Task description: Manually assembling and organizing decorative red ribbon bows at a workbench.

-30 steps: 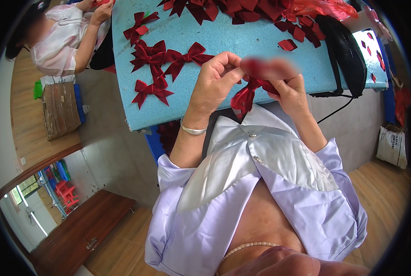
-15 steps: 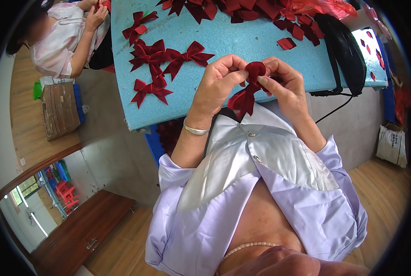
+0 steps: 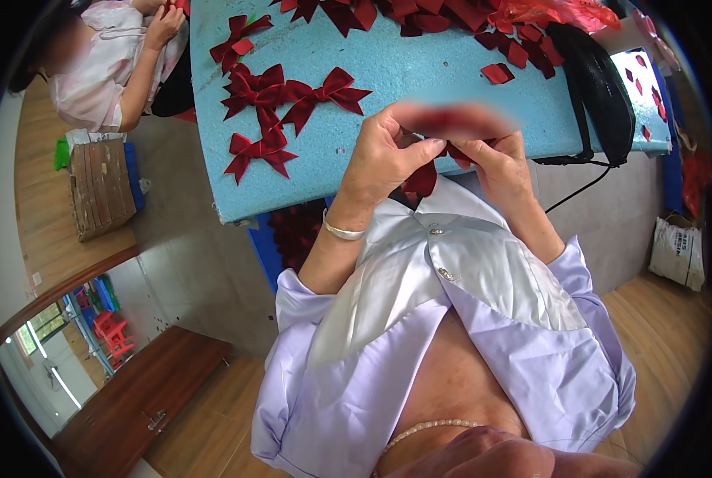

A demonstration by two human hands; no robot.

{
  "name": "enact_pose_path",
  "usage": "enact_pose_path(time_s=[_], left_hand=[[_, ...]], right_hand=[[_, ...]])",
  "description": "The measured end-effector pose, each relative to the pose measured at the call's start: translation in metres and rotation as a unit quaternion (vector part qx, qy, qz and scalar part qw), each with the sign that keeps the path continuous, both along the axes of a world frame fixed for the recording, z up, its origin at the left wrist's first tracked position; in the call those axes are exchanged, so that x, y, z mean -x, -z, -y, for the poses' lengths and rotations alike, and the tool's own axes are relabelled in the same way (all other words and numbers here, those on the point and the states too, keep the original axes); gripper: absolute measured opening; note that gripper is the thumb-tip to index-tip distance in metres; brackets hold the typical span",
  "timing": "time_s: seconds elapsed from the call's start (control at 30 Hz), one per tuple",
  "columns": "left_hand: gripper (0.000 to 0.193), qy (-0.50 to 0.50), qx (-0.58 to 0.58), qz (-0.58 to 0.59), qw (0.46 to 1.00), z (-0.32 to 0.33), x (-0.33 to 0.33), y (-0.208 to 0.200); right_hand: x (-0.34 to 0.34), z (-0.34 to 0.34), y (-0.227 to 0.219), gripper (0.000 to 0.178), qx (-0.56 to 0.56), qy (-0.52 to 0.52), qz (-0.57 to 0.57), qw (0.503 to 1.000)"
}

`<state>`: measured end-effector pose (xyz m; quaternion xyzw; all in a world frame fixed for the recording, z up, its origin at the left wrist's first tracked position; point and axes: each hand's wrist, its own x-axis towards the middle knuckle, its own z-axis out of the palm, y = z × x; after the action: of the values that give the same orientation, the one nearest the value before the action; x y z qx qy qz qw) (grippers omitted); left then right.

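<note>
Watching remotely: left hand point(image 3: 384, 155) and right hand point(image 3: 499, 166) pinch the red ribbon point(image 3: 421, 182) between them, one end hanging below. Its upper loop, clear half a second ago, is now blurred; I can't judge fold progress. Bows point(image 3: 324, 94) lie left of left hand.

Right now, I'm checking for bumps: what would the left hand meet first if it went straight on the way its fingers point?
The dark red ribbon that the left hand holds, then probably the right hand; blur there leaves the depth unclear.
</note>
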<state>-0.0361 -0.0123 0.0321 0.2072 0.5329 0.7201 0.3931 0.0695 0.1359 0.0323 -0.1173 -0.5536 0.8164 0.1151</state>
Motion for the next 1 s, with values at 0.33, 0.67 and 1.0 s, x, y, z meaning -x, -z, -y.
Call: enact_pose_path(time_s=[0.33, 0.67, 1.0], left_hand=[[0.018, 0.019, -0.020, 0.050, 0.998, 0.001, 0.000, 0.004], [0.020, 0.044, 0.005, 0.061, 0.997, 0.004, 0.000, 0.002], [0.059, -0.032, -0.034, 0.009, 0.999, 0.025, 0.009, 0.003]], right_hand=[[0.001, 0.002, 0.004, 0.008, 0.120, 0.007, 0.012, 0.993], [0.007, -0.003, -0.003, 0.007, -0.064, -0.020, -0.009, 0.998], [0.010, -0.005, 0.012, 0.007, 0.103, 0.036, -0.005, 0.994]])
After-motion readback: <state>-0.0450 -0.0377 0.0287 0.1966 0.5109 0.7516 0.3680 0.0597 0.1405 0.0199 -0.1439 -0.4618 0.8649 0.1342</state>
